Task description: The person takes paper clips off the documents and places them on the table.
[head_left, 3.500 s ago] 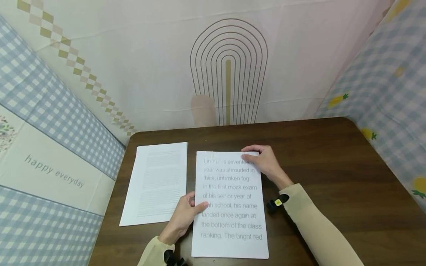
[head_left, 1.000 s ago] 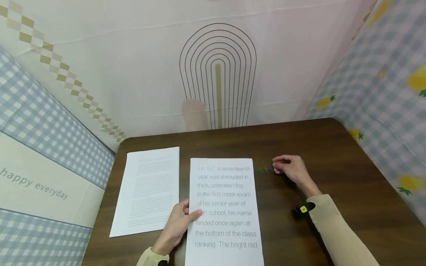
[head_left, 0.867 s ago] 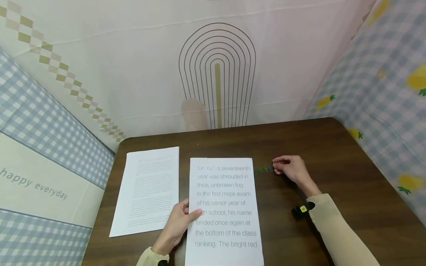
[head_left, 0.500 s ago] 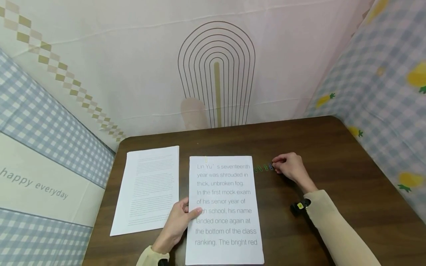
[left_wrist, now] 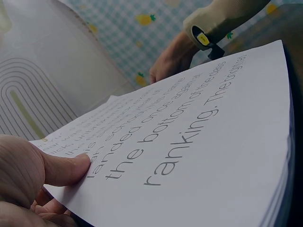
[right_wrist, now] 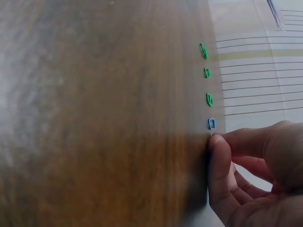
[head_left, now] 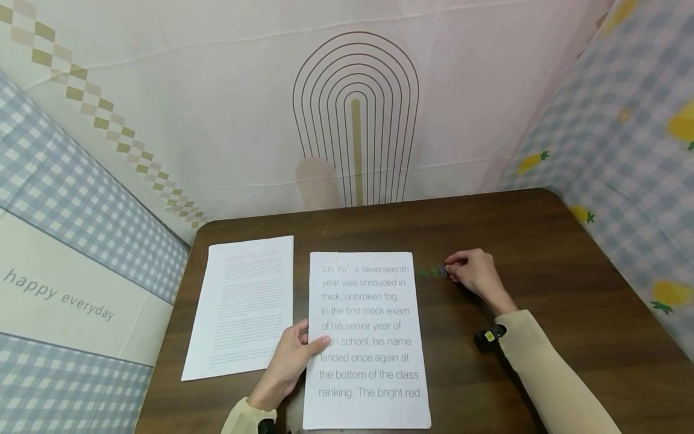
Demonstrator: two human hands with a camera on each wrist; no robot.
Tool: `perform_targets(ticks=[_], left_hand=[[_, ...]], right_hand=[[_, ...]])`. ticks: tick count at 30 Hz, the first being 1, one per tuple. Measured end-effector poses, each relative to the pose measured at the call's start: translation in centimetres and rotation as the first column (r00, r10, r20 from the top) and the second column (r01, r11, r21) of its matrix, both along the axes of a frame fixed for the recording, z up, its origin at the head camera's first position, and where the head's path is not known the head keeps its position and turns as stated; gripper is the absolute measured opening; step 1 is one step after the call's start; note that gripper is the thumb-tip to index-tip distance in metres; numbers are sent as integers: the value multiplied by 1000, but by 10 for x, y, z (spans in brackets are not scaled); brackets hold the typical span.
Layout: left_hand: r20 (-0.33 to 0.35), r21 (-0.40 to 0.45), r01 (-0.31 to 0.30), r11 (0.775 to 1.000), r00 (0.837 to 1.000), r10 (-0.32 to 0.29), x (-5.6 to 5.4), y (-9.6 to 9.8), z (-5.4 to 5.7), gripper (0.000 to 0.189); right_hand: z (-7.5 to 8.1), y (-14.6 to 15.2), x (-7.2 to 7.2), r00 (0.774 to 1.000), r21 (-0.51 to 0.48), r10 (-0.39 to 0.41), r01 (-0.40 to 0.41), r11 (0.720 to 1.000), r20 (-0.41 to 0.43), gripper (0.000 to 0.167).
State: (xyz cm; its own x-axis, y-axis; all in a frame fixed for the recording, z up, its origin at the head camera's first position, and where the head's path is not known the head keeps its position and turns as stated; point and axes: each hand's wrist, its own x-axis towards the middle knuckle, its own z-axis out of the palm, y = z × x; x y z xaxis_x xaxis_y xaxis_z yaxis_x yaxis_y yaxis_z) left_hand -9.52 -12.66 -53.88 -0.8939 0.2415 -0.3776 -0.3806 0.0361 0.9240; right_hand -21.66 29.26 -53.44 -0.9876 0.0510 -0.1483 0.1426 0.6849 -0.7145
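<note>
A stack of large-print pages (head_left: pixel 365 413) lies in the middle of the table, with a yellow paper clip (head_left: pixel 337 258) on its top edge. My left hand (head_left: pixel 290 358) grips the stack's left edge, thumb on top and fingers underneath, as the left wrist view also shows. Right of the stack runs a row of green paper clips (right_wrist: pixel 209 100), ending in a blue paper clip (right_wrist: pixel 211 124). At that end of the row, my right hand (head_left: pixel 477 274) pinches what appears to be another paper clip between thumb and forefinger at the tabletop; the fingertips hide nearly all of it.
Another stack of small-print pages (head_left: pixel 244 301) lies to the left, close to the large-print stack. The dark wooden table (head_left: pixel 569 337) extends right of my right hand. Behind it hangs a pale patterned cloth (head_left: pixel 244 120), with checked cloths on both sides.
My right hand has left the stack's top right corner and moved right to the paper clips, where it has stayed for the last second. The left hand keeps its grip on the stack.
</note>
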Motion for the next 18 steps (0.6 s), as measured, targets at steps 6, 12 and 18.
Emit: perform_targets(ticks=[6, 12, 18], left_hand=[[2, 6, -2, 1000, 1000, 2, 0, 0, 0, 45], [3, 16, -4, 1000, 1000, 4, 0, 0, 1, 45], [0, 13, -2, 1000, 1000, 2, 1, -1, 1, 44]], right_hand=[[-3, 0, 0, 1000, 4, -1, 1, 1000, -24, 16], [-6, 0, 0, 998, 1, -8, 8, 1000, -56, 17], [-2, 2, 7, 986, 2, -84, 85, 996, -144, 26]])
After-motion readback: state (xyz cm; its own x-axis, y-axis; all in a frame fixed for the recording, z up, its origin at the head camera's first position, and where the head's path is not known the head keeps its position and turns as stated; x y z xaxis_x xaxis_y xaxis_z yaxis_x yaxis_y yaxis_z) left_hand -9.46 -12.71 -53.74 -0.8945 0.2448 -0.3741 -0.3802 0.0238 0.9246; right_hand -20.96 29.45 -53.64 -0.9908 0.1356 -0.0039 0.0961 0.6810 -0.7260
